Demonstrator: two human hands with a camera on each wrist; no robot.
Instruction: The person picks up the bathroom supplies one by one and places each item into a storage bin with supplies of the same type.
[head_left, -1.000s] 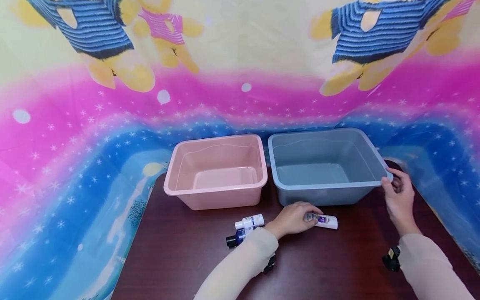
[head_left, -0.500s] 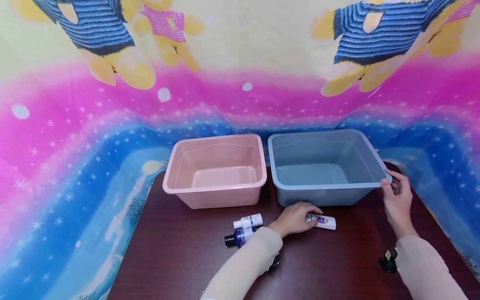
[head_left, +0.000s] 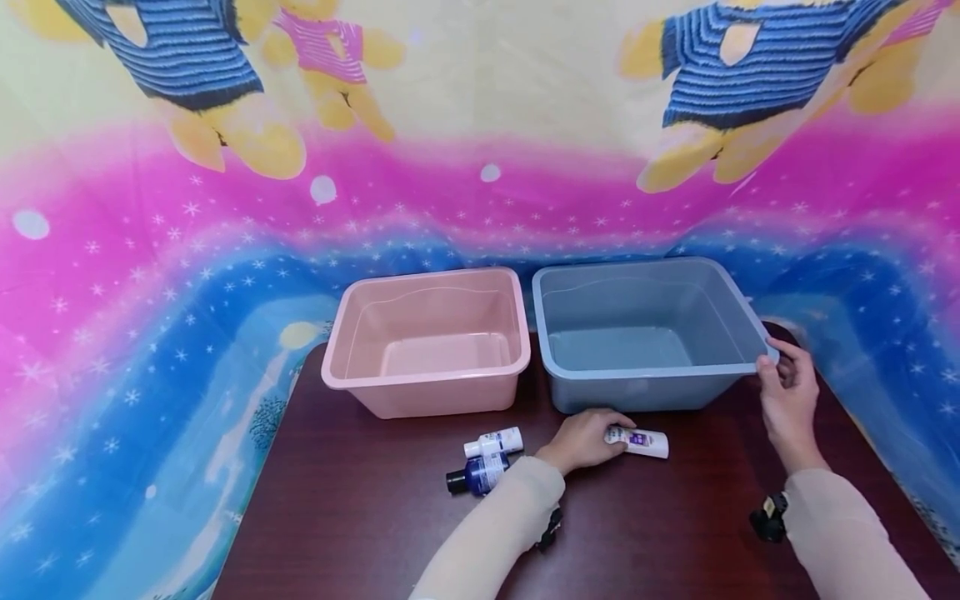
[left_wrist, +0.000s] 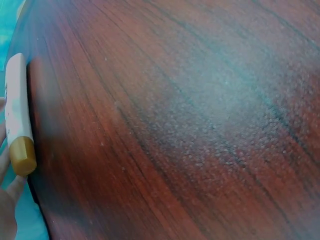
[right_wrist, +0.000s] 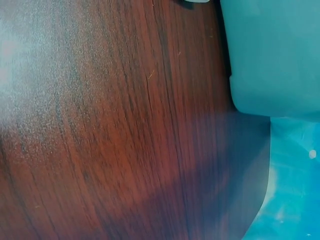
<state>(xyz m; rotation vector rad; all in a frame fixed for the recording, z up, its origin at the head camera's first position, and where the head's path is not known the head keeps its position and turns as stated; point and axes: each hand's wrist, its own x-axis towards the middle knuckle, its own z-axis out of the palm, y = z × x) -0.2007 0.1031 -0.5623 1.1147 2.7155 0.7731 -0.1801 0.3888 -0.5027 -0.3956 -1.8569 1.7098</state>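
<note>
My left hand (head_left: 588,440) holds one end of a white bottle (head_left: 647,442) with a purple label, which lies on its side on the table. In the left wrist view the same bottle (left_wrist: 18,100) shows a gold cap (left_wrist: 23,156), and fingers (left_wrist: 7,215) appear at the left edge, touching it. With thumb and fingers my right hand (head_left: 791,400) pinches the front right corner of the blue-grey tub (head_left: 648,390). The right wrist view catches the lower part of that tub (right_wrist: 275,55) but not the hand.
To the left of the blue-grey tub stands a pink tub (head_left: 442,396). A small white bottle (head_left: 493,442) and a dark blue bottle (head_left: 480,475) with a black cap lie beside my left forearm. The dark wooden table (head_left: 352,517) backs onto a printed cloth (head_left: 480,200).
</note>
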